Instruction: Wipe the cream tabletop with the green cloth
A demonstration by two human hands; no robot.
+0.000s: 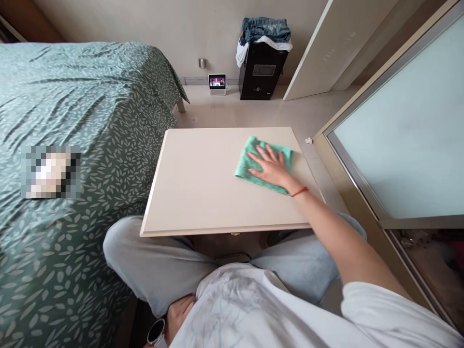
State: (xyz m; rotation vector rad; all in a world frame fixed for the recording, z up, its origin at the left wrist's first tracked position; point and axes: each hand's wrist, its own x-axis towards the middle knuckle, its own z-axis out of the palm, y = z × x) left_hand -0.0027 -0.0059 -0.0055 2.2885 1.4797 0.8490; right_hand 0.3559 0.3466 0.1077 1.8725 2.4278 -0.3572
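Note:
My right hand (pixel 270 168) lies flat on a green cloth (pixel 246 170), fingers spread, pressing it against the tabletop. The cloth covers part of the right side of a small cream table (pixel 203 183) that stands over my knees. A red string circles my right wrist. Low in the view, my left hand (pixel 179 311) rests at my lap beside my thigh, with a watch (pixel 156 331) on its wrist. Its fingers are bent and partly hidden by my white shirt, so their grip does not show.
On the left is a bed with a green leaf-pattern sheet (pixel 119 140) and a blurred-out item (pixel 50 172). By the wall stand a small lit screen (pixel 217 82) and a black cabinet (pixel 259 72) topped with folded jeans (pixel 266 30). A frosted-panel sliding door (pixel 406 130) borders the right.

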